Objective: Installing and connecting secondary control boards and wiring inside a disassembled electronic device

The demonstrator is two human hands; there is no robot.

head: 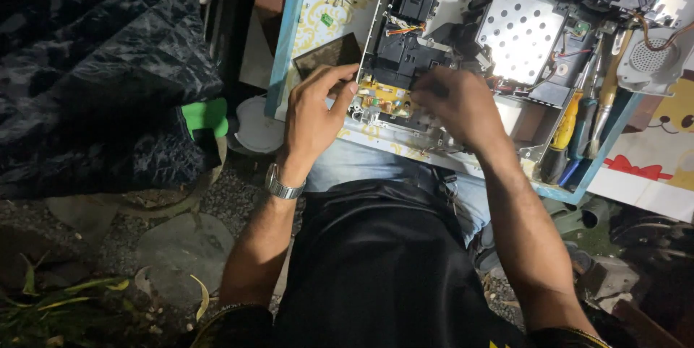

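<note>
Chassis (463, 66) lengthwise left-right across table (285, 44)

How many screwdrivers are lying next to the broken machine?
3 that I can see, side by side at the table's right edge: a yellow-handled one, a blue one, a wooden-handled one. More may be hidden.

Left hand (312, 113) and right hand (455, 104) close together, fingers curled downward.
</note>
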